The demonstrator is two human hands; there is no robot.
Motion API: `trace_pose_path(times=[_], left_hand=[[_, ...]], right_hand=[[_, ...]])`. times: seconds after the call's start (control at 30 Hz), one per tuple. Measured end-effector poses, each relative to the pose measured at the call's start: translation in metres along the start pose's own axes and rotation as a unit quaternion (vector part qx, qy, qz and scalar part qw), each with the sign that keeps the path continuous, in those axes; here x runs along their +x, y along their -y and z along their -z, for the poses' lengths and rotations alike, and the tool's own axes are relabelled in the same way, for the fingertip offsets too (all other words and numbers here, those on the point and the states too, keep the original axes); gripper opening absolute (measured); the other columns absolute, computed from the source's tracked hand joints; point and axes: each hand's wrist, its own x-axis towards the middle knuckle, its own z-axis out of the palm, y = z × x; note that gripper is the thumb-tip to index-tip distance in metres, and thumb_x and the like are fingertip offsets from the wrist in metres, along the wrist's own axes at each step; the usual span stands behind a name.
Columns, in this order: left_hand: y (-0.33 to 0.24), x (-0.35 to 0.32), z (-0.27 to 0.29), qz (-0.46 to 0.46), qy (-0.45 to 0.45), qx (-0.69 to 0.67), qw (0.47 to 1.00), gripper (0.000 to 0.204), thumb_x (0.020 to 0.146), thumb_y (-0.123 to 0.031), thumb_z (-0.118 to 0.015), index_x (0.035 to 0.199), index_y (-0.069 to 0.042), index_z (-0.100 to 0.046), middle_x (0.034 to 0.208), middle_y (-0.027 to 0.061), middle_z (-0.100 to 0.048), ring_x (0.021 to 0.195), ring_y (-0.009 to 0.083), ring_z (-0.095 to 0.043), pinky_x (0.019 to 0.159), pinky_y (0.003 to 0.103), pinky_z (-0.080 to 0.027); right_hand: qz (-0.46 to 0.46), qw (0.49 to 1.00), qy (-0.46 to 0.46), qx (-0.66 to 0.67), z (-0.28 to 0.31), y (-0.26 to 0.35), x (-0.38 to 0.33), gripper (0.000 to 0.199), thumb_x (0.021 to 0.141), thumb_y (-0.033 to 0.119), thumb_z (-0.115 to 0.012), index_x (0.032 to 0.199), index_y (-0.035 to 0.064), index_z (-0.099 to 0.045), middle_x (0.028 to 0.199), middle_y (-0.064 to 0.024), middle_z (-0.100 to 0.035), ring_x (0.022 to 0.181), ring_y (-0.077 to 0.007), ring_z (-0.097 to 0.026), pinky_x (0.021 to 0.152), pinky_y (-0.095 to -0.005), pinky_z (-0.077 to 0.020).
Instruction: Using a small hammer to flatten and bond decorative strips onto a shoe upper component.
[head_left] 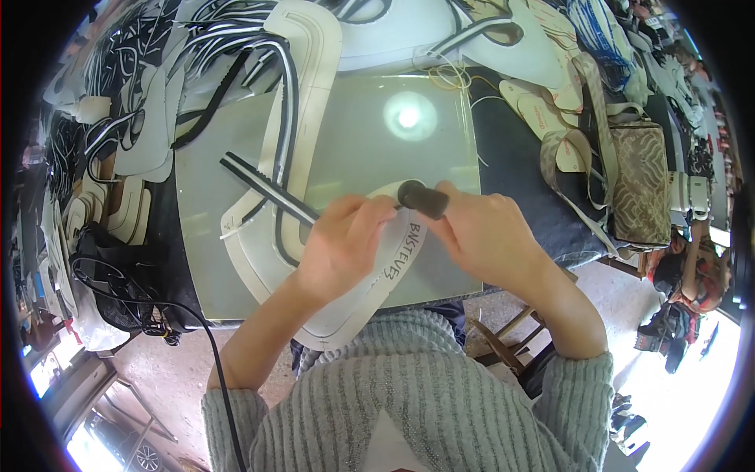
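Curved board (324, 330) overhung the table's (507, 149) near edge, perhaps for reach.
Left hand (342, 242) pinched something unclear, perhaps steadying it; right hand (494, 236) gripped a dark handle (425, 200).

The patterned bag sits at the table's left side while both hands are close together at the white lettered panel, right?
Wrong side: the head view shows the patterned bag at the right side of the table. The left hand and right hand are close together at the white lettered panel, as stated.
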Motion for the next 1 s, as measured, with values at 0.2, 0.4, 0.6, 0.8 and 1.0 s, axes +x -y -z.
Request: trace_pose_path(times=[0.2,0.4,0.6,0.8,1.0], left_hand=[[-0.001,0.000,0.001,0.001,0.003,0.014,1.000,0.028,0.081,0.002,-0.067,0.107,-0.004,-0.061,0.091,0.0096,-0.068,0.085,0.0311,-0.065,0.071,0.040,-0.055],[-0.004,-0.002,-0.001,0.019,-0.031,-0.017,0.999,0.028,0.082,0.003,-0.066,0.109,-0.005,-0.060,0.089,0.0106,-0.067,0.084,0.0324,-0.064,0.070,0.040,-0.054],[-0.012,-0.016,-0.005,0.023,-0.007,0.059,0.998,0.027,0.080,0.010,-0.069,0.105,0.002,-0.062,0.094,0.0136,-0.068,0.080,0.0271,-0.065,0.064,0.034,-0.054],[-0.010,-0.018,-0.009,-0.040,-0.029,0.154,0.987,0.029,0.078,0.011,-0.071,0.104,0.002,-0.062,0.091,0.0117,-0.066,0.079,0.0252,-0.064,0.062,0.033,-0.053],[-0.020,-0.011,-0.004,0.041,-0.068,0.091,0.993,0.027,0.079,0.011,-0.071,0.102,0.003,-0.061,0.092,0.0118,-0.067,0.080,0.0270,-0.065,0.066,0.035,-0.054]], right_hand=[[0.019,0.999,0.003,-0.046,0.004,0.005,0.005,0.033,0.099,0.031,-0.055,0.084,0.0008,-0.054,0.062,-0.0150,-0.064,0.058,-0.0340,-0.066,0.051,-0.0424,-0.0514],[0.031,0.998,-0.005,-0.056,-0.012,-0.002,0.004,0.033,0.098,0.030,-0.056,0.083,0.0007,-0.054,0.060,-0.0152,-0.063,0.056,-0.0340,-0.066,0.049,-0.0418,-0.0511],[-0.023,0.998,0.042,-0.037,-0.009,0.001,0.004,0.024,0.095,0.025,-0.057,0.096,0.0011,-0.056,0.068,-0.0166,-0.065,0.064,-0.0378,-0.065,0.056,-0.0477,-0.0497],[-0.011,0.999,-0.014,-0.030,-0.009,0.010,0.000,0.026,0.096,0.027,-0.058,0.095,0.0015,-0.055,0.064,-0.0157,-0.063,0.059,-0.0380,-0.064,0.052,-0.0472,-0.0493],[0.000,0.998,-0.012,-0.060,-0.022,0.005,0.000,0.033,0.099,0.030,-0.054,0.087,-0.0007,-0.051,0.059,-0.0141,-0.062,0.053,-0.0332,-0.065,0.047,-0.0415,-0.0507]])
